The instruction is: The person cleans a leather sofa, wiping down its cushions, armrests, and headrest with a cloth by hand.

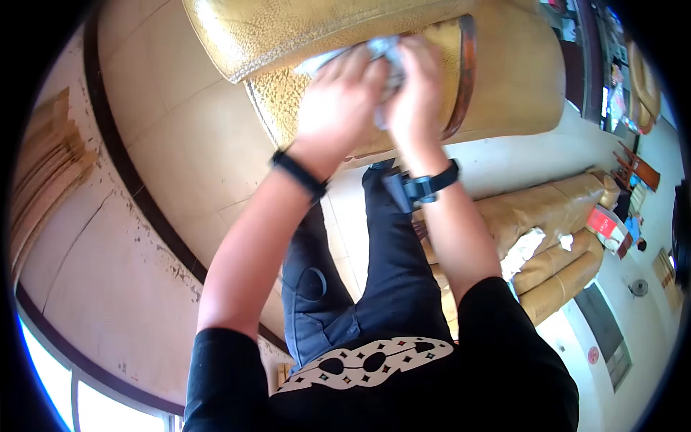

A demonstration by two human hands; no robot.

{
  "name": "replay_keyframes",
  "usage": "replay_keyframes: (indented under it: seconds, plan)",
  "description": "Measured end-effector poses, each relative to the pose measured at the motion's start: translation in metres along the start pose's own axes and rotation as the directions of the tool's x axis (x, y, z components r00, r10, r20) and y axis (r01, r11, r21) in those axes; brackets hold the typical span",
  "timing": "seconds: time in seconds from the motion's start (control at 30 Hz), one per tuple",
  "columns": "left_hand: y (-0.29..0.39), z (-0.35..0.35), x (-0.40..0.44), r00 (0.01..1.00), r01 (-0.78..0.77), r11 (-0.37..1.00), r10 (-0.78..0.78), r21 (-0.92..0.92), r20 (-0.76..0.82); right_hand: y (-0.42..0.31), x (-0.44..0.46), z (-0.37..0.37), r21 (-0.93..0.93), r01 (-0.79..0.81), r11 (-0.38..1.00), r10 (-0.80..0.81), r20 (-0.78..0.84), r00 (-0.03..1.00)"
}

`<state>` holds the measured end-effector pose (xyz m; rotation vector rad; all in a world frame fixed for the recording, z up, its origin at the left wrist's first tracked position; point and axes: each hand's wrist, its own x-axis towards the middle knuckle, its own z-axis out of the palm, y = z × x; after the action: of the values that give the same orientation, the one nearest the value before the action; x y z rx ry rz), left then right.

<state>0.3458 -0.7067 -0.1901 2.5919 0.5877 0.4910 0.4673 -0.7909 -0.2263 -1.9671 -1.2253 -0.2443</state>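
Both of my hands are together on a crumpled light grey-blue cloth [385, 49], at the tan leather sofa [281, 97] with worn, cracked patches. My left hand [342, 97] has its fingers bent over the cloth's left part. Close on its right, my right hand [419, 90] grips the cloth's right side. The hands are slightly blurred, and part of the cloth is hidden under them. A curved brown wooden trim [464, 79] runs down the sofa just right of my right hand.
Another tan sofa [543, 209] with white papers [524, 252] on it stands at the right. A red box [603, 223] and wooden chair [637, 169] are beyond it. Tiled floor [165, 137] and a peeling wall [108, 266] lie at the left.
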Motion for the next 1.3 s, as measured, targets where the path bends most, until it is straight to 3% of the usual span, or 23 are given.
replay_keyframes:
  seconds: [0.1, 0.17, 0.3, 0.43, 0.5, 0.57, 0.63, 0.7, 0.77, 0.87, 0.9, 0.97, 1.0, 1.1, 1.13, 1.23, 1.3]
  plan:
    - [-0.029, -0.038, -0.052, 0.995, 0.095, 0.992, -0.093, 0.083, -0.029, -0.064, -0.009, 0.029, 0.105, -0.027, 0.994, 0.022, 0.048, 0.999]
    - [-0.039, -0.053, -0.070, 0.991, 0.131, 0.986, -0.128, 0.098, -0.039, -0.090, -0.012, 0.035, 0.039, -0.043, 0.998, 0.038, 0.102, 0.994]
    - [-0.033, -0.048, -0.069, 0.988, 0.144, 0.989, -0.142, 0.041, -0.055, -0.082, 0.000, 0.013, 0.063, 0.006, 0.998, -0.017, 0.168, 0.986]
    - [-0.010, -0.035, -0.047, 0.995, 0.078, 0.997, -0.080, -0.021, -0.067, -0.016, 0.024, -0.034, -0.084, -0.074, 0.994, 0.071, -0.042, 0.997]
    - [0.002, -0.019, -0.030, 0.993, -0.105, 0.989, 0.098, -0.106, -0.065, 0.022, 0.033, -0.052, -0.173, -0.219, 0.960, 0.194, -0.151, 0.969]
    - [0.015, -0.001, -0.005, 0.982, -0.186, 0.974, 0.189, -0.125, 0.005, 0.046, 0.047, -0.055, -0.223, -0.199, 0.954, 0.153, -0.209, 0.966]
    - [0.011, 0.010, 0.013, 0.980, -0.183, 0.983, 0.182, 0.003, 0.083, 0.054, 0.056, -0.049, -0.292, -0.224, 0.930, 0.205, -0.094, 0.974]
    - [-0.001, 0.022, 0.017, 0.971, -0.234, 0.971, 0.231, 0.047, 0.062, 0.054, 0.060, -0.040, -0.333, -0.166, 0.928, 0.156, -0.057, 0.986]
    - [-0.003, 0.032, 0.015, 0.969, -0.233, 0.968, 0.224, 0.093, 0.100, 0.051, 0.059, -0.042, -0.308, -0.199, 0.931, 0.222, 0.041, 0.974]
    - [-0.008, 0.041, 0.008, 0.964, -0.254, 0.955, 0.236, 0.155, 0.125, 0.041, 0.056, -0.047, -0.242, -0.080, 0.967, 0.128, 0.187, 0.974]
    - [-0.012, 0.045, 0.008, 0.963, -0.261, 0.949, 0.243, 0.178, 0.118, 0.032, 0.052, -0.045, -0.178, -0.073, 0.981, 0.117, 0.254, 0.960]
    - [-0.013, 0.045, 0.008, 0.959, -0.270, 0.948, 0.250, 0.166, 0.133, 0.033, 0.052, -0.043, -0.070, -0.103, 0.992, 0.117, 0.238, 0.964]
    - [-0.013, 0.045, 0.009, 0.958, -0.272, 0.945, 0.250, 0.179, 0.137, 0.035, 0.056, -0.051, -0.032, -0.125, 0.992, 0.129, 0.322, 0.938]
    - [-0.014, 0.046, 0.004, 0.961, -0.269, 0.941, 0.246, 0.208, 0.128, 0.048, 0.057, -0.076, 0.196, -0.131, 0.972, 0.059, 0.336, 0.940]
    - [-0.015, 0.050, 0.007, 0.963, -0.267, 0.939, 0.248, 0.219, 0.110, 0.054, 0.058, -0.082, 0.215, -0.205, 0.955, 0.131, 0.315, 0.940]
    - [-0.015, 0.051, 0.006, 0.963, -0.266, 0.935, 0.247, 0.236, 0.108, 0.074, 0.074, -0.090, 0.043, -0.382, 0.923, 0.374, 0.122, 0.919]
    - [-0.014, 0.052, 0.004, 0.956, -0.292, 0.926, 0.276, 0.238, 0.100, 0.070, 0.077, -0.074, -0.018, -0.298, 0.954, 0.298, 0.092, 0.950]
